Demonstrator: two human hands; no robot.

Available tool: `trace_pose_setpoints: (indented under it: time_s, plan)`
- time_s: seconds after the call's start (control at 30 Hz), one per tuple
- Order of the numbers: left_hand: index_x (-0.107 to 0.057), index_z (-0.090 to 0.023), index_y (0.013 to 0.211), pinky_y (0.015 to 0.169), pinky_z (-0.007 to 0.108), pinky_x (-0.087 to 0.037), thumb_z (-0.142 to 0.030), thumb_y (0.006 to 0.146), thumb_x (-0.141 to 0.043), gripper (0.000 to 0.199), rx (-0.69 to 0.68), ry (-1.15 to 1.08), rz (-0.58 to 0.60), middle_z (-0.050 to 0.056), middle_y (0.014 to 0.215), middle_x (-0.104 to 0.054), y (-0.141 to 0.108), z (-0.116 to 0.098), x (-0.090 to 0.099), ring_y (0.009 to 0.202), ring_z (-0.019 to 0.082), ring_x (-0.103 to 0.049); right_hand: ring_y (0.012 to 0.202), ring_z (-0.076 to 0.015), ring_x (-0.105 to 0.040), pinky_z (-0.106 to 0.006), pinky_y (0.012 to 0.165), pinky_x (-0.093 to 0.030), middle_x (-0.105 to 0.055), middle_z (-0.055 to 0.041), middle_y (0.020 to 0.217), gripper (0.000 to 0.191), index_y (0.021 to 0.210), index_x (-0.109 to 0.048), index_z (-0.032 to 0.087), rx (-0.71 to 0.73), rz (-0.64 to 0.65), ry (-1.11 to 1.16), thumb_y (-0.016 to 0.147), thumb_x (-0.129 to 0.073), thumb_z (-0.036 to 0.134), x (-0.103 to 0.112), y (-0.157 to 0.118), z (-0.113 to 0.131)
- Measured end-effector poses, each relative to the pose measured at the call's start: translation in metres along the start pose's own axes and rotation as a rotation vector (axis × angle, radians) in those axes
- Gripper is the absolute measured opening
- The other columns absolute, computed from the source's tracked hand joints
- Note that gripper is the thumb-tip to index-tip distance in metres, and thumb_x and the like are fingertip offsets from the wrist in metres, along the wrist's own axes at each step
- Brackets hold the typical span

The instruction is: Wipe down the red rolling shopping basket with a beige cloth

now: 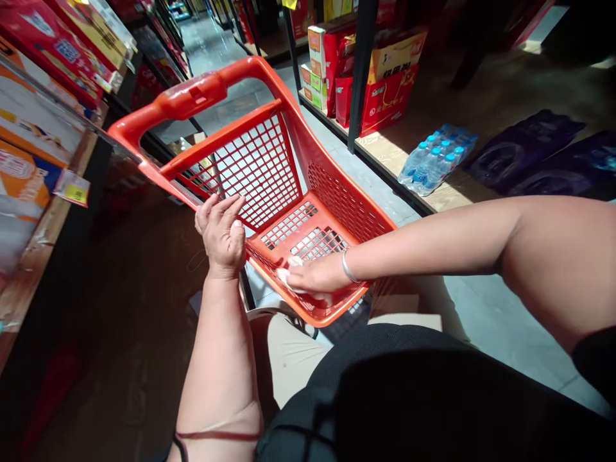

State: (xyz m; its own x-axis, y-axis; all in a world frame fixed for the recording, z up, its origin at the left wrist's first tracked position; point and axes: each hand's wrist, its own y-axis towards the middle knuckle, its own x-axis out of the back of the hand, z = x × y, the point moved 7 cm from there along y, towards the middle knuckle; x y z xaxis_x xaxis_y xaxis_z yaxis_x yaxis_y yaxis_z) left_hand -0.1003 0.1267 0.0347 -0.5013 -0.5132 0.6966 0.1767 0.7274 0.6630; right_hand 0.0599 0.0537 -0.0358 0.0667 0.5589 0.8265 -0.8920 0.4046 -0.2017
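A red plastic shopping cart (341, 192) stands tilted across the view, its handle at the upper left and its grid basket open toward me. My left hand (221, 234) is at the basket's near left rim, fingers curled over it and thumb folded in. Reaching into the basket from the right, my right hand (320, 276) presses a crumpled whitish cloth (283, 276) against the inside of the near wall. Part of the cloth is hidden under the fingers. A silver bangle (349, 266) circles the right wrist.
Shelves with boxed goods (33, 122) run along the left. On the low right shelf stand red gift boxes (389, 96), a pack of water bottles (436, 160) and dark purple wrapped packs (529, 147). A black post (362, 70) rises beyond the cart. Tiled floor (212, 38) extends down the aisle.
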Motion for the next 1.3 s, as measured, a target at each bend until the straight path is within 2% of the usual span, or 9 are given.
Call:
trace_pose_setpoints:
  time_s: [0.13, 0.23, 0.37, 0.57, 0.77, 0.87, 0.97, 1.17, 1.3]
  plan:
    - [-0.070, -0.022, 0.126, 0.123, 0.048, -0.020, -0.035, 0.094, -0.035, 0.049, 0.030, 0.007, 0.017, 0.008, 0.123, -0.070, -0.005, 0.004, 0.003, 0.130, 0.027, -0.052, 0.091, -0.0200, -0.062, -0.034, 0.079, -0.046, -0.067, -0.0063, 0.119, 0.022, 0.116, -0.064, 0.023, 0.185, 0.246, -0.172, 0.101, -0.050, 0.030, -0.006, -0.009, 0.015]
    - [-0.071, -0.021, 0.124, 0.121, 0.048, -0.022, -0.035, 0.093, -0.034, 0.051, 0.048, 0.043, 0.034, 0.008, 0.118, -0.072, -0.007, 0.005, 0.005, 0.119, 0.026, -0.057, 0.090, -0.0179, -0.058, -0.031, 0.081, -0.044, -0.064, -0.0052, 0.114, 0.013, 0.108, -0.060, 0.019, 0.219, -0.018, -0.162, 0.095, -0.057, 0.020, 0.034, 0.012, 0.024]
    - [-0.074, -0.021, 0.119, 0.120, 0.049, -0.024, -0.036, 0.093, -0.031, 0.052, 0.067, 0.055, 0.030, 0.006, 0.109, -0.075, -0.008, 0.004, 0.008, 0.109, 0.024, -0.060, 0.099, -0.0209, -0.058, -0.031, 0.084, -0.045, -0.058, -0.0106, 0.122, 0.045, 0.119, -0.050, 0.015, 0.052, -0.290, -0.062, 0.080, -0.072, 0.011, 0.060, 0.024, 0.030]
    - [-0.078, -0.022, 0.102, 0.119, 0.050, -0.025, -0.041, 0.096, -0.026, 0.055, 0.092, 0.024, 0.032, 0.005, 0.096, -0.077, -0.009, 0.006, 0.010, 0.097, 0.023, -0.062, 0.078, -0.0169, -0.058, -0.026, 0.066, -0.041, -0.066, -0.0073, 0.099, 0.040, 0.120, -0.050, 0.014, 0.023, 0.193, 0.096, 0.083, -0.065, 0.012, 0.013, -0.025, 0.047]
    - [-0.079, -0.024, 0.091, 0.118, 0.047, -0.028, -0.041, 0.096, -0.024, 0.057, 0.142, 0.080, 0.074, 0.004, 0.085, -0.076, -0.005, 0.006, 0.009, 0.090, 0.022, -0.062, 0.082, -0.0166, -0.059, -0.027, 0.069, -0.037, -0.070, -0.0027, 0.103, 0.028, 0.110, -0.064, 0.023, 0.208, 0.233, -0.070, 0.084, -0.064, 0.012, 0.030, -0.070, 0.045]
    - [-0.079, -0.024, 0.089, 0.118, 0.047, -0.029, -0.041, 0.096, -0.025, 0.058, 0.167, 0.109, 0.106, 0.005, 0.082, -0.075, -0.002, 0.004, 0.009, 0.087, 0.022, -0.061, 0.080, -0.0188, -0.058, -0.030, 0.069, -0.038, -0.070, -0.0059, 0.099, 0.015, 0.102, -0.069, 0.023, -0.021, 0.092, -0.252, 0.091, -0.060, 0.018, 0.048, -0.091, 0.022]
    - [-0.080, -0.023, 0.085, 0.117, 0.049, -0.031, -0.041, 0.096, -0.028, 0.056, 0.200, 0.129, 0.124, 0.006, 0.082, -0.076, 0.002, 0.003, 0.008, 0.086, 0.022, -0.062, 0.088, -0.0224, -0.058, -0.034, 0.076, -0.042, -0.068, -0.0119, 0.105, 0.023, 0.105, -0.069, 0.020, -0.200, -0.266, -0.350, 0.096, -0.048, 0.015, 0.067, -0.116, 0.015]
    - [-0.080, -0.025, 0.080, 0.118, 0.047, -0.031, -0.042, 0.097, -0.028, 0.058, 0.242, 0.207, 0.143, 0.006, 0.079, -0.076, 0.010, -0.004, 0.001, 0.085, 0.023, -0.064, 0.111, -0.0257, -0.056, -0.042, 0.094, -0.049, -0.059, -0.0096, 0.139, 0.056, 0.140, -0.053, 0.025, 0.083, -0.591, -0.204, 0.085, -0.051, 0.014, 0.022, -0.110, 0.051]
    - [-0.080, -0.022, 0.080, 0.118, 0.047, -0.032, -0.042, 0.098, -0.027, 0.059, 0.276, 0.245, 0.135, 0.009, 0.082, -0.076, 0.016, -0.008, -0.007, 0.088, 0.024, -0.065, 0.109, -0.0286, -0.061, -0.046, 0.094, -0.053, -0.064, -0.0062, 0.135, 0.051, 0.138, -0.057, 0.035, 0.035, -0.652, -0.222, 0.086, -0.054, 0.030, 0.000, -0.093, 0.022]
